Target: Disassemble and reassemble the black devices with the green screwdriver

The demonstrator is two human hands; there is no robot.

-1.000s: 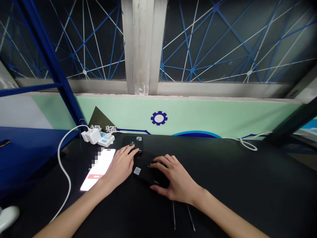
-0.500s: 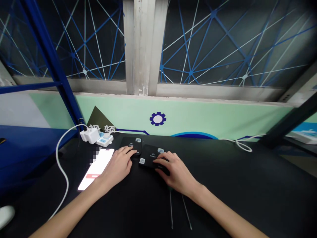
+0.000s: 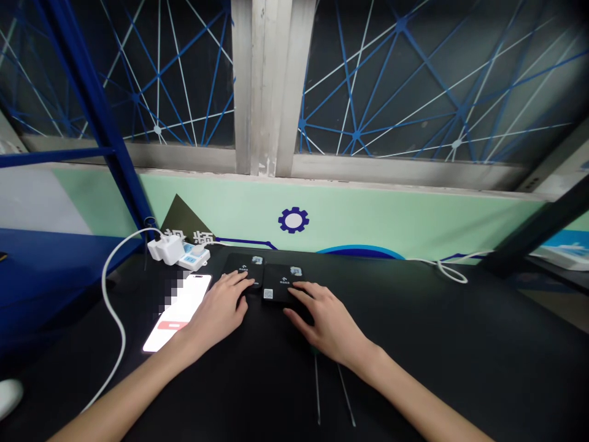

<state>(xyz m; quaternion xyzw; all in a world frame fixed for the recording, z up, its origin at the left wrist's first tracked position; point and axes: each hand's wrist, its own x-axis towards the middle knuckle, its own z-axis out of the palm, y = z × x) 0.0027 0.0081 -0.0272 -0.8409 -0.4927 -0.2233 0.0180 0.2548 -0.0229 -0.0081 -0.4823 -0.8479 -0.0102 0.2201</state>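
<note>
Dark window panes crossed by blue and white netting across the top of the frame, above a pale green wall panel with a navy gear emblem; below that, a black table filling the lower half of the frame; at its far edge, just left of centre, a left black pad and a right black pad, side by side and edge to edge, with no gap visible; a small square sticker on each, plus a QR sticker at the lower left of the right black pad; newly squared up against its neighbour, lying flat, no longer askew and half covered as in the frame a second ago; over its lower right corner, the right hand, open and fingers spread, with no grip on the pad; on the lower edge of the left black pad, the fingertips of the left hand, also open and relaxed, with no grip; beside that hand, a lit smartphone, partly pixelated; farther toward the upper left, a white charger and a power strip, with a white cable looping down the left side; below the right hand, two thin metal rods lying on the table.
</note>
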